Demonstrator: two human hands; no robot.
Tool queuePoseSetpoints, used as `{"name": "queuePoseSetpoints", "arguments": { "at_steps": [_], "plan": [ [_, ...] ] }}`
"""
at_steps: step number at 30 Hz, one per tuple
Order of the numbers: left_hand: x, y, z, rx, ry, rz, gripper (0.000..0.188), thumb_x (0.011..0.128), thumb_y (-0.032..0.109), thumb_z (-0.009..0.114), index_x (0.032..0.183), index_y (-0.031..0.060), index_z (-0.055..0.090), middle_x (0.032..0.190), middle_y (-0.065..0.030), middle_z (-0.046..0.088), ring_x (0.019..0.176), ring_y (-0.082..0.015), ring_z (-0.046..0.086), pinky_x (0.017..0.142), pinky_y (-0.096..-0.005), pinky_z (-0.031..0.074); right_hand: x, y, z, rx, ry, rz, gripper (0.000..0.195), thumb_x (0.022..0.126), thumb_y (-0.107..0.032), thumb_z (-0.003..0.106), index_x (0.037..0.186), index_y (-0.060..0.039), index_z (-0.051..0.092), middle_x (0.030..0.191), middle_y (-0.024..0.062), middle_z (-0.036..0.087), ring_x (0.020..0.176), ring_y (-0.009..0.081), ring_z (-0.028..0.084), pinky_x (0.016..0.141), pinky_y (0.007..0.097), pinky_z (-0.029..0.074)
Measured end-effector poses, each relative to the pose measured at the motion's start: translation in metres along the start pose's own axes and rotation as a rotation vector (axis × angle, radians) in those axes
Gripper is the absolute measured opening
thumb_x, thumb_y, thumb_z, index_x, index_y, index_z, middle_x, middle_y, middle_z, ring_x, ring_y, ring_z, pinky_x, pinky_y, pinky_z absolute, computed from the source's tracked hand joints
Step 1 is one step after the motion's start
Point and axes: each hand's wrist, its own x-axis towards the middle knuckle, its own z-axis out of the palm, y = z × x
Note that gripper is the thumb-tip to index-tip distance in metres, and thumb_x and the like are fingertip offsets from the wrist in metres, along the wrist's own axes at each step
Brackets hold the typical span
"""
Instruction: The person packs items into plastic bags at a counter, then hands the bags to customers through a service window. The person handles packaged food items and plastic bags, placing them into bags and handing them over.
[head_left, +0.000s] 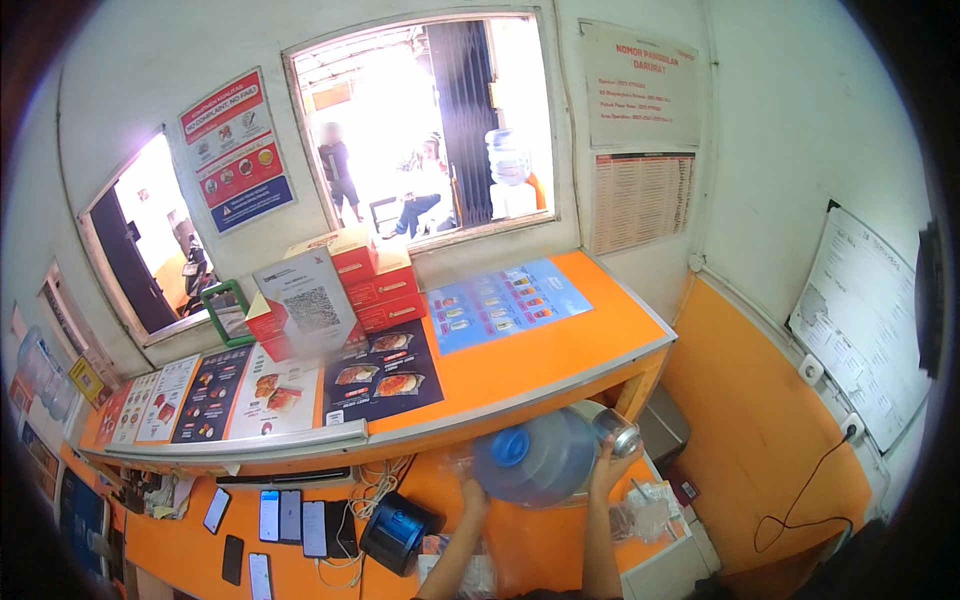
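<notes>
A large blue-tinted plastic water jug (555, 465) with a blue cap stands at the lower work surface, below the raised counter's edge. My left hand (472, 491) is at the jug's left side, its fingers partly hidden in a blur of what looks like clear plastic. Whether it grips anything is unclear. On the jug's right, my right hand (619, 469) is closed around a clear can with a silver metal end (624, 439), tilted over. Crumpled clear plastic packaging (649, 514) lies right of my right forearm.
Several phones (315, 529) lie at the left, near a black-and-blue device (397, 532) and tangled white cables (382, 480). Above runs an orange counter (517, 382) with menu sheets, red boxes (386, 289) and a sign stand (311, 307). People are outside the window (420, 135).
</notes>
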Motion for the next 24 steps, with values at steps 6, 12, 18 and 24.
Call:
{"name": "queuePoseSetpoints", "arguments": {
  "at_steps": [6, 12, 18, 24],
  "plan": [
    [0.008, -0.007, 0.027, 0.409, -0.001, 0.251, 0.027, 0.096, 0.022, 0.038, 0.117, 0.0057, 0.044, 0.115, -0.0070, 0.046, 0.104, -0.0192, 0.045, 0.091, -0.0314, 0.038, 0.019, -0.058, -0.024, -0.278, -0.168, -0.340, 0.063, 0.074, -0.012, 0.069, 0.126, -0.0020, 0.034, 0.121, 0.0173, 0.039, 0.111, 0.0314, 0.044, 0.092, 0.0407, 0.037],
    [0.014, 0.006, 0.085, 0.841, 0.040, 0.270, 0.039, 0.093, 0.018, 0.040, 0.126, -0.0029, 0.040, 0.124, -0.0176, 0.045, 0.115, -0.0275, 0.042, 0.096, -0.0367, 0.033, 0.036, -0.086, -0.048, -0.344, -0.277, -0.234, 0.060, 0.063, -0.006, 0.073, 0.116, -0.0028, 0.044, 0.111, 0.0137, 0.043, 0.106, 0.0301, 0.046, 0.092, 0.0389, 0.036],
    [0.012, 0.017, 0.126, 1.091, -0.137, 0.424, 0.032, 0.091, 0.013, 0.036, 0.113, -0.0065, 0.048, 0.110, -0.0254, 0.053, 0.106, -0.0351, 0.048, 0.092, -0.0392, 0.035, 0.047, -0.075, -0.071, -0.246, -0.310, -0.167, 0.057, 0.064, -0.004, 0.071, 0.115, -0.0039, 0.044, 0.109, 0.0116, 0.046, 0.102, 0.0254, 0.049, 0.090, 0.0351, 0.038],
    [0.028, 0.007, 0.110, 1.091, -0.243, 0.447, 0.030, 0.090, 0.013, 0.035, 0.106, -0.0072, 0.052, 0.103, -0.0283, 0.055, 0.100, -0.0395, 0.051, 0.089, -0.0396, 0.037, 0.053, -0.083, -0.075, 0.017, -0.486, 0.021, 0.047, 0.071, -0.009, 0.070, 0.111, -0.0040, 0.046, 0.103, 0.0094, 0.055, 0.095, 0.0178, 0.053, 0.083, 0.0290, 0.042]
  ]
}}
